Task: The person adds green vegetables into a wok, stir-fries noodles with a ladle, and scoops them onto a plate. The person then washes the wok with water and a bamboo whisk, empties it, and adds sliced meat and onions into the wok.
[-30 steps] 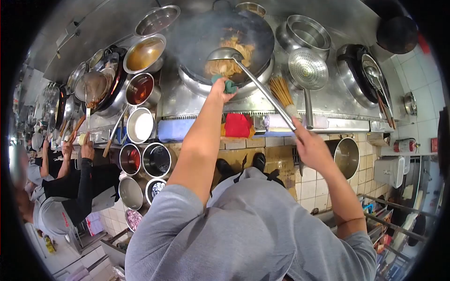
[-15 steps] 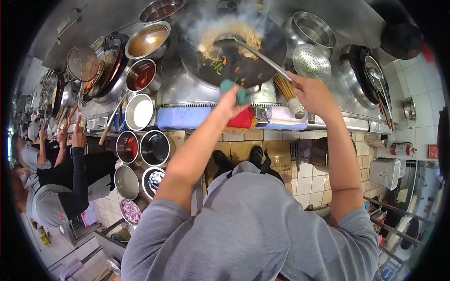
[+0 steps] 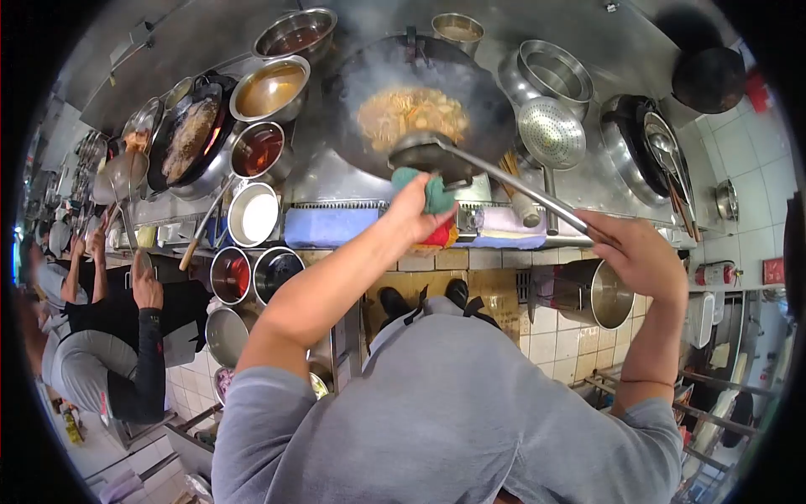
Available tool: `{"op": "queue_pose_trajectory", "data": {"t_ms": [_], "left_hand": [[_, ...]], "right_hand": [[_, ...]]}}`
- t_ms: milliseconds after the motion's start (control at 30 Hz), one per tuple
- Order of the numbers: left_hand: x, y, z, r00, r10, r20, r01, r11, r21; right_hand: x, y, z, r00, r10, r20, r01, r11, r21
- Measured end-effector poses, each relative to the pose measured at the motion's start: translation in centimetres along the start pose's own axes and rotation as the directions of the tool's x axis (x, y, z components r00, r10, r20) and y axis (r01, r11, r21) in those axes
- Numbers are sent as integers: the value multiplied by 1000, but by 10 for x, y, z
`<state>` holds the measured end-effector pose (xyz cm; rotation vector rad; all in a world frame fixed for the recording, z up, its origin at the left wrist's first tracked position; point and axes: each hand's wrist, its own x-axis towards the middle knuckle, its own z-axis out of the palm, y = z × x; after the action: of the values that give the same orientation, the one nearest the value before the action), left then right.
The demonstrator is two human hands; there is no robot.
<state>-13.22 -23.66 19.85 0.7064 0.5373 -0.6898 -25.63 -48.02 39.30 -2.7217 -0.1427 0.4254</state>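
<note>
A folded green cloth (image 3: 438, 193) is gripped in the person's left hand (image 3: 418, 210), with the fingers closed around it, and is held at the near rim of a wide, round, black metal wok (image 3: 489, 105). The end of a long, straight-handled metal ladle (image 3: 520, 193) is clasped in the right hand (image 3: 645, 256), well out to the right; the ladle's bowl is held over the near part of the wok, beside a heap of yellow-brown noodles (image 3: 413, 116). Whether the wok is touched by the bowl cannot be told. The noodles are gathered in the middle of the wok — partly veiled by thin, pale steam (image 3: 361, 71).

The wok is set in a shiny stainless-steel surface (image 3: 311, 181). To its right, a round, perforated silver strainer (image 3: 552, 133) is laid with its handle pointed toward the person. Between the strainer and the wok, a brush of thin tan sticks (image 3: 526, 212) is partly crossed by the ladle's handle. On the left, a wide steel bowl of amber liquid (image 3: 270, 88), a steel pot of dark red liquid (image 3: 259, 149) and a round metal pot showing white inside (image 3: 253, 216) are lined up. Along the near edge, a folded blue cloth (image 3: 332, 227) and a bright red cloth (image 3: 438, 235) — the latter partly hidden by the left hand — are placed. Farther left, a thin metal handle (image 3: 130, 228) is held by a co-worker's hand (image 3: 148, 291).
</note>
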Motion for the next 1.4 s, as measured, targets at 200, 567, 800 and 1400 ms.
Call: {"op": "queue_pose_trajectory", "data": {"t_ms": [200, 567, 800, 1400], "left_hand": [[45, 16, 1, 996, -13, -87, 13, 1000, 1], [61, -13, -23, 988, 60, -144, -65, 997, -34], [144, 34, -35, 990, 109, -89, -106, 994, 33], [-71, -198, -405, 913, 108, -392, 366, 202, 908]], "right_hand": [[75, 19, 43, 984, -112, -140, 99, 990, -98], [19, 21, 26, 979, -61, -195, 64, 998, 10], [48, 79, 69, 971, 18, -238, -2, 998, 68], [274, 80, 162, 901, 219, -373, 19, 841, 540]]}}
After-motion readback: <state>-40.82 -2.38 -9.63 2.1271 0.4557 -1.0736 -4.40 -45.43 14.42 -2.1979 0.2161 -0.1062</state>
